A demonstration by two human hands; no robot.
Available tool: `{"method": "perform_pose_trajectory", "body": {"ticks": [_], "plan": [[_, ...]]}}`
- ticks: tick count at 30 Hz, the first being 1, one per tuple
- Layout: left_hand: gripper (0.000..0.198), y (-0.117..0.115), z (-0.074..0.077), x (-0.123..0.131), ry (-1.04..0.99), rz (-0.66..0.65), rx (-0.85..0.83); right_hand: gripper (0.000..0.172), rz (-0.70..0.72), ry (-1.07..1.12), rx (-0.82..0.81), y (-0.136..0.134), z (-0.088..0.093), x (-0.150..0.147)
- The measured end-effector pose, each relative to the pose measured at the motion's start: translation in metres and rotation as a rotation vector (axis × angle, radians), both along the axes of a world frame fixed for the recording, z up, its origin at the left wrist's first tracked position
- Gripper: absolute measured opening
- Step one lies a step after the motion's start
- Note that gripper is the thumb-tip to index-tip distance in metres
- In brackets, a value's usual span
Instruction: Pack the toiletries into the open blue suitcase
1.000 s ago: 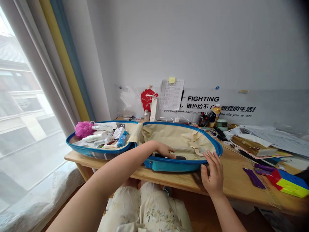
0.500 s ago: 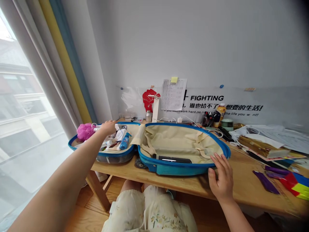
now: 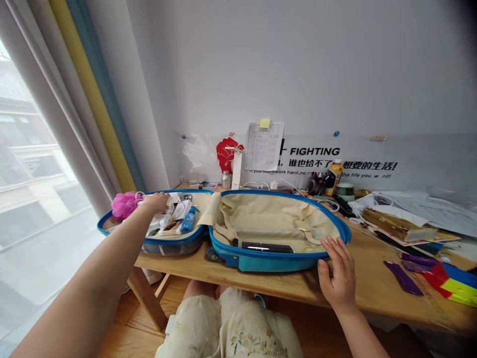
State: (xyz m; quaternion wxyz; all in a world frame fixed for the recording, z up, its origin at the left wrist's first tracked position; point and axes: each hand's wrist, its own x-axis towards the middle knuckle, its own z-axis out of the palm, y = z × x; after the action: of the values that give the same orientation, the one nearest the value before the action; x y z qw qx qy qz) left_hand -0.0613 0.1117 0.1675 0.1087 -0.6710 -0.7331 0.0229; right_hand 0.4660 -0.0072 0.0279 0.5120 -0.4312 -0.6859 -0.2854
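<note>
An open blue suitcase [image 3: 261, 263] lies on the wooden table with its two halves spread side by side. Over the left half is my left hand [image 3: 157, 202], fingers curled downward among the items; what they grip is hidden. Close to it are a pink bath puff [image 3: 124, 205], a blue pump bottle [image 3: 189, 221] and several small white items. My right hand [image 3: 340, 276] rests with fingers spread on the front right rim of the other half. In that beige-lined half, a black object [image 3: 267, 247] lies along the front wall.
Papers and a brown folder [image 3: 397, 223] lie to the right, with purple packets [image 3: 404, 278] and a multicoloured item [image 3: 452, 283] nearer. A yellow-labelled bottle [image 3: 333, 177] and a white lamp [image 3: 237, 169] stand by the wall. Curtains [image 3: 80, 94] hang at left.
My left hand has lowered a little into the left half of the suitcase. My right hand stays on the rim. The whole view has shifted slightly.
</note>
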Motion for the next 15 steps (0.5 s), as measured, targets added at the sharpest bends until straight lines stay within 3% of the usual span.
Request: {"method": "perform_pose_trajectory", "body": {"ticks": [3, 6, 8, 11, 15], "plan": [[0.044, -0.005, 0.006, 0.014, 0.047, 0.004, 0.053, 0.049, 0.005, 0.002, -0.006, 0.000, 0.000, -0.001], [0.047, -0.004, 0.021, 0.045, 0.084, -0.078, 0.122, 0.049, 0.013, 0.005, -0.003, -0.001, 0.001, -0.002], [0.050, -0.002, 0.032, 0.077, 0.090, -0.188, 0.148, 0.050, 0.015, 0.003, 0.000, -0.001, 0.002, -0.003], [0.055, -0.002, 0.043, 0.138, 0.070, -0.458, 0.089, 0.049, 0.017, -0.001, 0.012, -0.001, 0.003, -0.003], [0.061, -0.003, 0.034, 0.218, -0.004, -0.666, -0.164, 0.047, 0.015, 0.014, -0.008, -0.001, 0.001, -0.002]]}}
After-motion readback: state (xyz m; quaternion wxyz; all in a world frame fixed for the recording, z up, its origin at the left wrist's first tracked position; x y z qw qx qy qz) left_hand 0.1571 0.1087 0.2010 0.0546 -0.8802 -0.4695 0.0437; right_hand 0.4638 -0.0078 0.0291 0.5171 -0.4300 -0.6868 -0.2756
